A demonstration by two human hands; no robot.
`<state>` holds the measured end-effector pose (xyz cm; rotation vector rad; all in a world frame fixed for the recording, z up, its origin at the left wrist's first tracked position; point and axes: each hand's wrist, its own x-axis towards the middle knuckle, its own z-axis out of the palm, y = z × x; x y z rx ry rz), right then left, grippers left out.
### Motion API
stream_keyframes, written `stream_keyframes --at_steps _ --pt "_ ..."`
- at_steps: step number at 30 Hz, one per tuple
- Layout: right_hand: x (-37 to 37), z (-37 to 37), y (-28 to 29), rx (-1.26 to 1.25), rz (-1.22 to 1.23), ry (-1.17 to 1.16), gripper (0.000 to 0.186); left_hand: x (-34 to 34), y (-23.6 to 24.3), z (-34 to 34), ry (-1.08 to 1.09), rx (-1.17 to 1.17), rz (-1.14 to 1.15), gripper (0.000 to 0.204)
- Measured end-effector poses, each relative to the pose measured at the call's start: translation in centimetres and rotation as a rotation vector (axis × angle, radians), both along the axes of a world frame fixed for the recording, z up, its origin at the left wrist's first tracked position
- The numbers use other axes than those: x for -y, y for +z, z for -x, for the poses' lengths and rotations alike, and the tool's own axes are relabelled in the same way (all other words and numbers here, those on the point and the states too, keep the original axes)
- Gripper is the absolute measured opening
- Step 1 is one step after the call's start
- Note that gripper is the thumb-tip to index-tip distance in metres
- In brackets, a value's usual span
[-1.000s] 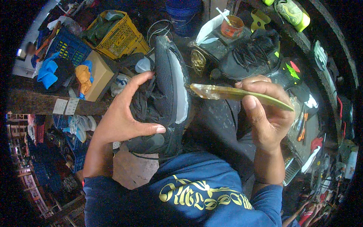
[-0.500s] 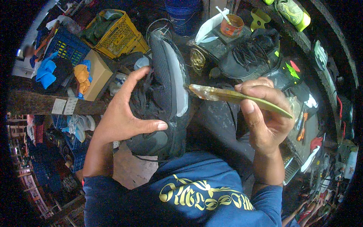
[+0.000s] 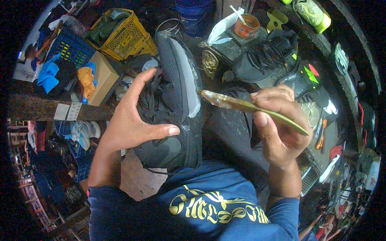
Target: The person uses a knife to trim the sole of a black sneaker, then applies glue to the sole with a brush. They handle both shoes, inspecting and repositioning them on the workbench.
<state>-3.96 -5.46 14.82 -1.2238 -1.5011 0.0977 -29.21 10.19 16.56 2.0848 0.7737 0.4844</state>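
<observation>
My left hand (image 3: 132,116) grips a black mesh shoe (image 3: 169,148) upright along its length, thumb on the near part, fingers at the far side. A pale grey strip (image 3: 185,80) with whitish, wet-looking edges runs along the shoe's right side. My right hand (image 3: 277,124) is closed on a flat yellow-green brush (image 3: 245,106) crusted with whitish residue; its dark tip is at the strip's right edge, and whether it touches is unclear. A black laced shoe (image 3: 257,60) lies beyond, beside an orange tin (image 3: 246,29) with a white stick in it.
A yellow crate (image 3: 120,38), blue crate (image 3: 68,50) and cardboard box (image 3: 104,78) stand back left, a blue bucket (image 3: 189,14) at back. Orange-handled tools (image 3: 321,134) lie right. Pale shoes (image 3: 84,132) sit left. Another person's arm (image 3: 321,223) shows at lower right.
The held shoe has shifted slightly up and left with my left hand. My right hand and the brush have moved a little downward, the handle tilting more.
</observation>
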Motion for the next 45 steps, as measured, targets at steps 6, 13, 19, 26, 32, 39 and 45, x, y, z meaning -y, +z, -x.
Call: stream_keyframes --at_steps 6,13,19,26,32,39,45 --pt "-0.1 0.2 0.0 -0.038 -0.046 -0.037 0.02 0.0 0.1 0.1 0.04 -0.036 0.001 0.109" --pt "-0.5 0.3 0.0 -0.1 -0.07 -0.09 0.022 0.2 0.1 0.0 0.016 -0.022 -0.008 0.109" --pt "-0.6 0.4 -0.2 -0.098 -0.074 -0.073 0.023 0.4 0.0 0.0 0.041 0.005 0.053 0.109" --pt "-0.5 0.6 -0.4 -0.077 -0.087 -0.068 0.024 0.3 0.0 0.0 0.04 0.002 0.049 0.109" --pt "-0.2 0.7 -0.1 -0.05 -0.055 -0.07 0.022 0.3 -0.2 0.1 0.068 -0.003 0.028 0.11" --pt "0.3 1.1 0.2 0.029 -0.013 -0.083 0.021 0.3 -0.2 0.1 0.073 0.0 0.053 0.109" --pt "0.3 0.5 0.4 0.068 -0.035 -0.091 0.026 0.2 0.0 0.1 0.106 -0.044 0.033 0.109"
